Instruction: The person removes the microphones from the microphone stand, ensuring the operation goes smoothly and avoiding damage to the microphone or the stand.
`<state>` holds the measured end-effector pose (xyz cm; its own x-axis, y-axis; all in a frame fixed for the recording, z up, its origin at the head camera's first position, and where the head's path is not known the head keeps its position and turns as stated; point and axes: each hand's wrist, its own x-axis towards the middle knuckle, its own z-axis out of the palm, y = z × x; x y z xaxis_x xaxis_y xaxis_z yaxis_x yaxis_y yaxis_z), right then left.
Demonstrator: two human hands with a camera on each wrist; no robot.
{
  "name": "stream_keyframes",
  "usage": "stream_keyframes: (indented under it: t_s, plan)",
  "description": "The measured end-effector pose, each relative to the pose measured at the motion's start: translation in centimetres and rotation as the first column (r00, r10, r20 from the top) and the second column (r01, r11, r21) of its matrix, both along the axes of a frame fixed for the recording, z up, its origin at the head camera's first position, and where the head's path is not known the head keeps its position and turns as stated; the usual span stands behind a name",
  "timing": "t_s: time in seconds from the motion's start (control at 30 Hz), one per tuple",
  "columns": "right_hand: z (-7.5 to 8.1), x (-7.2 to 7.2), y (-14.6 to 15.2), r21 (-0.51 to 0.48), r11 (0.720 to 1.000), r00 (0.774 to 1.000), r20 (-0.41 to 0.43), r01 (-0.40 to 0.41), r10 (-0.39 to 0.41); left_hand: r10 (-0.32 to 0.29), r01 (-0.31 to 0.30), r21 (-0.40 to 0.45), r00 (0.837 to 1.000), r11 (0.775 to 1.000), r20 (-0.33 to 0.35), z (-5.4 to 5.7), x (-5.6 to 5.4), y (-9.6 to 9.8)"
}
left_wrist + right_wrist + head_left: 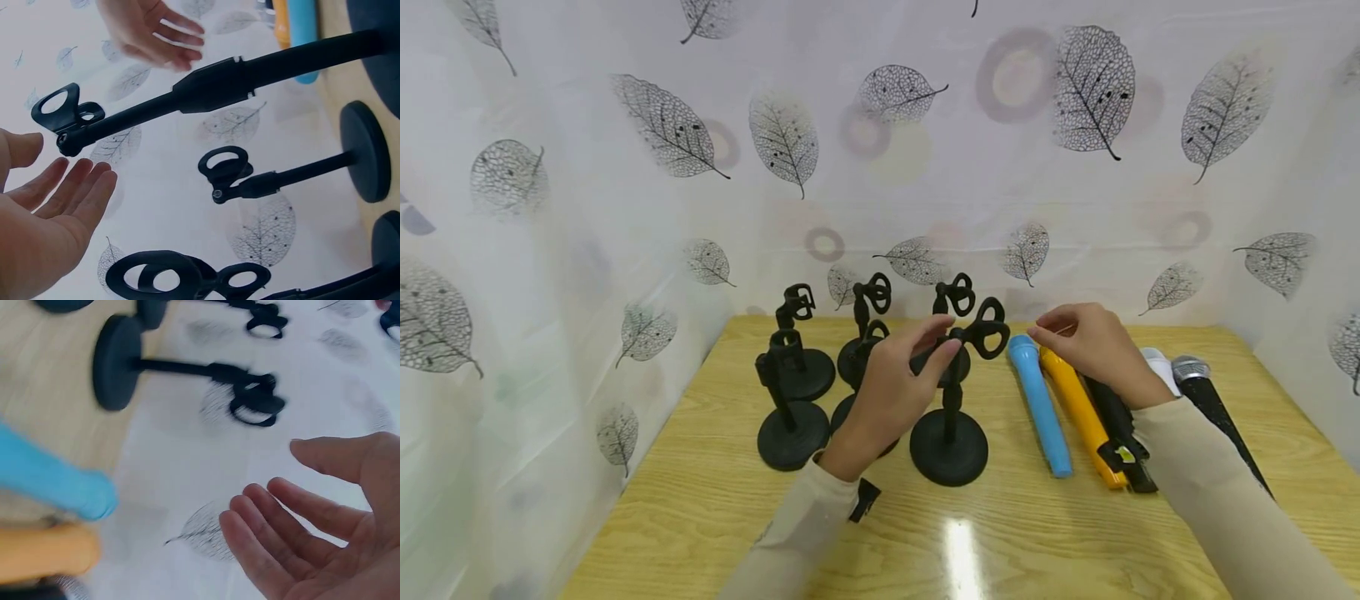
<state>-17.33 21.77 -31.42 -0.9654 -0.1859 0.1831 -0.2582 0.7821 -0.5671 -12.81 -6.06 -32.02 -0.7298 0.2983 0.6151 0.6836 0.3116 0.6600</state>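
My left hand (891,387) is beside the top of the front right microphone stand (951,450), its thumb and fingers apart around the joint below the clip (988,332). In the left wrist view a gap shows between the fingertips (103,172) and that stand. My right hand (1093,346) hovers over the far ends of the microphones, holding nothing, with loosely bent fingers. Below it lie a blue microphone (1041,408), a yellow microphone (1078,408) and a black microphone (1108,400), the last partly hidden by the hand and sleeve.
Several more black stands, among them a front left stand (790,433) and a back left stand (805,371), stand close together on the wooden table (700,517). A white microphone (1157,362) and another black microphone (1213,417) lie at the right. A leaf-print curtain (895,200) hangs behind.
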Motion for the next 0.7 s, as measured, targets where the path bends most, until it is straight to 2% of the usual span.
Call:
stream_keyframes:
  t_s: [0.13,0.33,0.47,0.57,0.7]
  plan:
    - [1.3,0.9,-1.1,-0.126,0.992,0.998,-0.064,-0.028,0.020,-0.010,0.010,0.019,1.000,1.000,-0.029,0.5,-0.2,0.1]
    - [2.5,2.0,-2.4,-0.307,0.947,0.990,-0.123,-0.097,0.061,-0.027,0.027,0.036,1.000,0.999,-0.006,1.0,-0.6,0.4]
    - [3.0,2.7,-3.2,-0.405,0.899,0.981,-0.157,-0.167,0.112,-0.068,0.066,0.078,0.997,0.995,0.023,1.0,-0.9,0.5]
    - [3.3,3.1,-3.7,-0.468,0.852,0.969,-0.186,-0.235,0.165,-0.106,0.102,0.107,0.994,0.989,0.030,0.9,-1.1,0.5]
    - [3.3,3.3,-4.1,-0.529,0.782,0.943,-0.219,-0.330,0.250,-0.125,0.120,0.116,0.992,0.986,0.037,0.8,-1.2,0.5]
